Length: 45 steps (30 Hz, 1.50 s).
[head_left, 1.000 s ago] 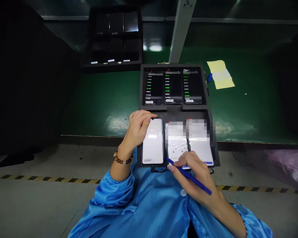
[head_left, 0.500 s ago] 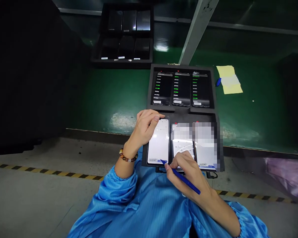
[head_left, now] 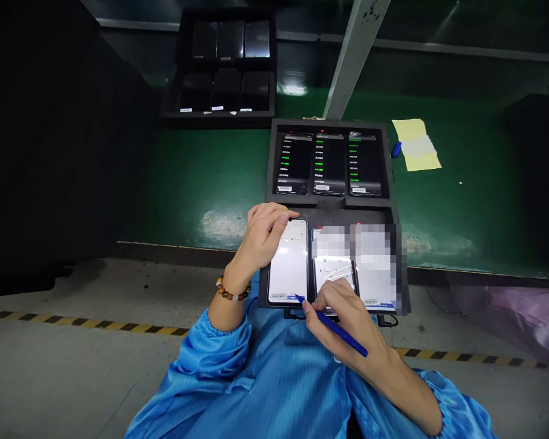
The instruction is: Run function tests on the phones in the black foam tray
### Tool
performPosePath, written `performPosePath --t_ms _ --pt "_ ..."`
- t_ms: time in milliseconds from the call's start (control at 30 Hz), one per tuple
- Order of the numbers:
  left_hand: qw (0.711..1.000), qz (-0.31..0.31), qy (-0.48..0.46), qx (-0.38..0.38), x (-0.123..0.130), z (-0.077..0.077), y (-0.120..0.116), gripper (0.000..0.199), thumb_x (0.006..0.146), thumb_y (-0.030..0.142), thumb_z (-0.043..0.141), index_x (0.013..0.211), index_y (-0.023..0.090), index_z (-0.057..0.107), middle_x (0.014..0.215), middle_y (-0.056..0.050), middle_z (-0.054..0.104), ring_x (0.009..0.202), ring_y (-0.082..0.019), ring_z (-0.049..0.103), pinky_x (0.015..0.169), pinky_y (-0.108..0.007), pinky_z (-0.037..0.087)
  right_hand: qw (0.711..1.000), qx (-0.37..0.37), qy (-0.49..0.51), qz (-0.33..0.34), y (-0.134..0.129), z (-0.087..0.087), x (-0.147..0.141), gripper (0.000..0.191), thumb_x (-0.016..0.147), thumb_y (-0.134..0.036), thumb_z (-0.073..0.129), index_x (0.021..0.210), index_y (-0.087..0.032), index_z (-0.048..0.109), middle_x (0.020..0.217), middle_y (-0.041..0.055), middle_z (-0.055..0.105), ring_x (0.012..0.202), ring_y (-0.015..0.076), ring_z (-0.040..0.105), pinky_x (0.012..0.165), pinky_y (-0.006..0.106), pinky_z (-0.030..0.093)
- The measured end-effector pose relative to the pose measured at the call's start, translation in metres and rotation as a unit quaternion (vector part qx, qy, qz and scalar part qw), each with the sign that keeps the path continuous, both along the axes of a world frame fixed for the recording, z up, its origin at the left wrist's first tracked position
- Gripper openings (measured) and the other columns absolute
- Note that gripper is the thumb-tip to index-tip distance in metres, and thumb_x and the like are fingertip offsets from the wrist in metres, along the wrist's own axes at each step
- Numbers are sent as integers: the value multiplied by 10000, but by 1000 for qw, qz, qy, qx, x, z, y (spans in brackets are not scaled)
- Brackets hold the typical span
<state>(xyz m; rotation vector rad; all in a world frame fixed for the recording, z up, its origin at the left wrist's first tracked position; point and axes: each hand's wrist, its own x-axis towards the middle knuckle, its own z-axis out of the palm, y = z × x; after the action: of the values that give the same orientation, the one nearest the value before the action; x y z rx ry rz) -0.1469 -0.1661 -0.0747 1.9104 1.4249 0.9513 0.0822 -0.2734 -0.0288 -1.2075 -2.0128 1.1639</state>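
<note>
My right hand (head_left: 343, 314) is closed around a blue pen (head_left: 341, 334), whose tip is at the bottom right of a white-screened phone (head_left: 289, 268). My left hand (head_left: 266, 235) lies over that phone's upper left edge, fingers stretched toward its top and holding nothing. The phone sits at the left of the near row in a black foam tray (head_left: 332, 212). Beside it are a second lit phone (head_left: 332, 274), partly covered by my right hand, and a third phone (head_left: 375, 283); both are partly blurred out.
In the tray's far half lie three phones (head_left: 329, 164) with dark screens listing green and white text. Another black tray (head_left: 171, 114) of dark phones stands farther back on the green bench (head_left: 201, 177). To the right are yellow paper (head_left: 423, 161) and a blue cap (head_left: 396, 149).
The whole view has shifted slightly, so the bench and trays appear a little farther left. My hands keep nearly the same pose, with the pen tip still at the phone's lower edge.
</note>
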Motion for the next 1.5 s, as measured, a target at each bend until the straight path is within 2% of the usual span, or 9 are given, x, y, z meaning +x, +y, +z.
performPosePath --t_ms 200,267,367,467,533,700,933,1333,1500 --pt "1000 -2 13 7 -1 1 -2 505 1193 461 325 1229 231 773 1282 -78 758 1263 -249 665 1193 -493 396 998 -11 42 -48 -4 2 19 208 1056 -233 662 892 -253 536 814 -31 615 783 151 609 741 307 481" --pt "1000 -1 14 6 -2 2 -9 405 1175 449 417 1323 235 727 1462 -93 688 1399 -264 608 1241 -502 398 983 54 29 -172 10 -5 57 119 1037 -272 710 968 -262 614 881 -10 661 794 164 648 748 323 514" --pt "1000 5 21 -7 -5 4 -28 410 1116 443 582 1488 274 613 1703 -102 474 1596 -306 432 1310 -539 372 894 187 -143 -380 53 -27 145 222 977 -360 798 1121 -227 695 1066 84 724 968 232 689 904 409 520" --pt "999 -7 39 -35 -8 10 -53 581 1063 424 676 1602 319 485 1815 -103 269 1686 -354 275 1342 -601 331 881 194 -264 -342 99 -53 223 295 1018 -292 679 1273 -160 746 1220 166 766 1135 291 705 1006 476 503" --pt "997 -28 56 -53 -8 16 -69 693 1030 406 718 1648 333 414 1844 -111 173 1703 -388 216 1336 -639 328 885 181 -276 -329 114 -65 246 401 996 -241 663 1386 -174 733 1312 178 763 1214 321 701 1043 511 498" --pt "991 -68 86 -81 1 26 -91 842 976 390 779 1690 331 336 1860 -132 57 1708 -429 165 1315 -675 341 902 225 -162 -330 64 -61 212 434 1011 -224 658 1443 -245 701 1376 150 756 1340 327 681 1150 544 503" --pt "990 -73 95 -78 2 25 -90 844 973 358 774 1690 342 328 1855 -143 73 1696 -450 175 1296 -721 324 958 251 -33 -136 -41 -43 165 469 942 -41 593 1343 -238 735 1164 74 835 1262 327 689 975 512 573" --pt "992 -50 88 -71 2 25 -88 722 1040 415 699 1681 343 373 1845 -147 143 1684 -447 228 1289 -703 354 962 233 -130 57 -37 -23 119 598 895 -81 547 1458 -262 637 1366 7 800 1399 299 639 1129 528 382" --pt "996 -1 67 -58 -2 21 -88 547 1101 381 594 1631 338 465 1807 -118 278 1668 -383 298 1308 -643 366 967 227 -111 -33 -28 -24 128 608 939 -101 491 1498 -304 618 1336 22 801 1361 322 649 1075 535 393"
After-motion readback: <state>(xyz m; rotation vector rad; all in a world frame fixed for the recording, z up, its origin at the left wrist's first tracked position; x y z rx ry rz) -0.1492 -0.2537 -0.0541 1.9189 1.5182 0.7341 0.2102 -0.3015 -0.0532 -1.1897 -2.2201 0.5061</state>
